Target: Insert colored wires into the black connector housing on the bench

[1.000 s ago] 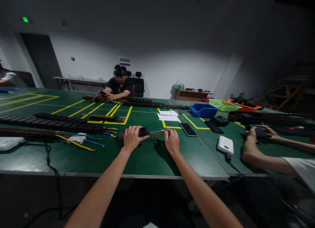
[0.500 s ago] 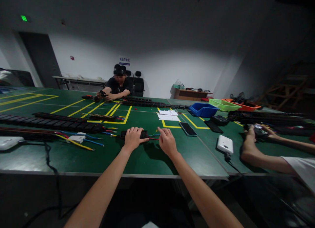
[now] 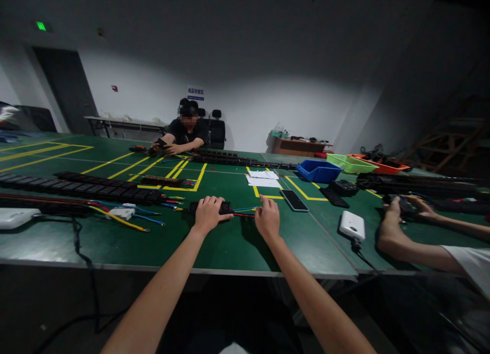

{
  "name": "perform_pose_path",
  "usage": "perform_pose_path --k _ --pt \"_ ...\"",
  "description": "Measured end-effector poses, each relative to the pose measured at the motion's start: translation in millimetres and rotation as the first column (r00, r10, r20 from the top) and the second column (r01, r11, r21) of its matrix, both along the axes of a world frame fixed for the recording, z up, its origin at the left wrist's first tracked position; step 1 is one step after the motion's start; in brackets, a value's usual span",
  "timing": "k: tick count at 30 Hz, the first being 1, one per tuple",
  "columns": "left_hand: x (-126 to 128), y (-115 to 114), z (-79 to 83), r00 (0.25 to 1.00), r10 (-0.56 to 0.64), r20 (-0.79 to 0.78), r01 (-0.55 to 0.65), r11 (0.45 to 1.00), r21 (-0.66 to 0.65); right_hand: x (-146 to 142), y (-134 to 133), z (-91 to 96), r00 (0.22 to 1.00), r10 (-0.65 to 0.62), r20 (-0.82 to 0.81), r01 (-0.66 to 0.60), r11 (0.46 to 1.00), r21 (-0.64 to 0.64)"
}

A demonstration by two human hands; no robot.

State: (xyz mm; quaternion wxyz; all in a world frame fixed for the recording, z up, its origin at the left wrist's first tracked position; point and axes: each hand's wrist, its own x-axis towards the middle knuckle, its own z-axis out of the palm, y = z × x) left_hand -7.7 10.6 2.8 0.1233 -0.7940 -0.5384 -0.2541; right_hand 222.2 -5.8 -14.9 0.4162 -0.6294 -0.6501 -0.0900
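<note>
My left hand (image 3: 209, 215) lies over a short black socket strip (image 3: 226, 207), its fingers wrapped across the top and the thumb along the near side. Much of the strip is hidden beneath that hand. Red, blue and green-yellow wires (image 3: 243, 211) run out of the strip's right end. At their far ends my right hand (image 3: 268, 217) is closed, thumb and fingers pinching the wires. The wire tips are partly covered by its fingers.
Long black strips (image 3: 76, 187) with coloured leads lie to the left. A phone (image 3: 294, 200), white papers (image 3: 263, 179), a blue bin (image 3: 317, 171) and a white power bank (image 3: 351, 226) are right of centre. A co-worker's hands (image 3: 394, 211) work at right; another person (image 3: 187, 132) sits opposite.
My right hand has slid a little to the right along the wires, which now lie straighter and closer together. My left hand keeps its place on the socket strip.
</note>
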Motion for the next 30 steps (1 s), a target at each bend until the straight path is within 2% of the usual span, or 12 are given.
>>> perform_pose_path --k 4,9,14,30 --pt "0.2 0.1 -0.2 1.000 0.001 -0.008 -0.001 1.000 0.008 -0.1 0.4 -2.6 0.994 -0.032 0.106 0.051 0.982 -0.182" --pt "0.8 -0.2 -0.2 0.999 0.018 -0.034 -0.017 1.000 0.023 -1.8 -4.2 2.4 0.991 -0.063 0.120 0.082 0.984 -0.160" --pt "0.7 -0.5 0.6 0.999 0.013 -0.036 -0.012 1.000 0.023 -2.8 -5.8 2.4 0.978 0.017 0.207 0.044 0.957 -0.287" --pt "0.6 -1.7 2.5 1.000 0.002 -0.009 -0.002 1.000 0.000 -5.6 -7.5 5.0 0.973 0.027 0.228 0.043 0.954 -0.297"
